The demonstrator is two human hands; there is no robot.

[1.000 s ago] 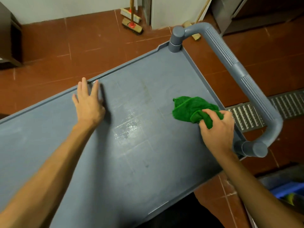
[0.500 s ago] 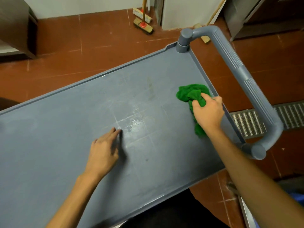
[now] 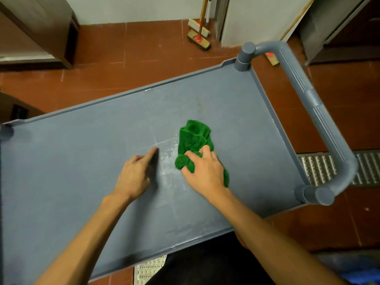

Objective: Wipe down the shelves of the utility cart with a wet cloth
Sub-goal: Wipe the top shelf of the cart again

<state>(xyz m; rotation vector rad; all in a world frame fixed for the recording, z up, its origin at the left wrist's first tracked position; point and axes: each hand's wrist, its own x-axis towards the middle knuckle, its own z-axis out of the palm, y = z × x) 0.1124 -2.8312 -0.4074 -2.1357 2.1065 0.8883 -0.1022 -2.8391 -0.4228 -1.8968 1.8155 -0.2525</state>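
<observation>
The grey top shelf of the utility cart (image 3: 82, 161) fills most of the view, with a raised rim all round. A crumpled green cloth (image 3: 193, 138) lies near the shelf's middle, beside a pale wet smear. My right hand (image 3: 205, 171) lies on the cloth's near end, fingers curled into its folds. Just left of it, my left hand (image 3: 135, 173) rests on the shelf, its fingers pointing toward the smear. The lower shelves are hidden under the top one.
The cart's grey tube handle (image 3: 316, 118) arches over the right end. Red tile floor surrounds the cart, with a metal drain grate (image 3: 320, 167) at right, brooms (image 3: 199, 36) by the far wall and a cabinet (image 3: 41, 31) at far left.
My right hand has dragged the cloth from the shelf's right edge by the handle to the middle. My left hand has come back from the far rim and now rests beside the cloth.
</observation>
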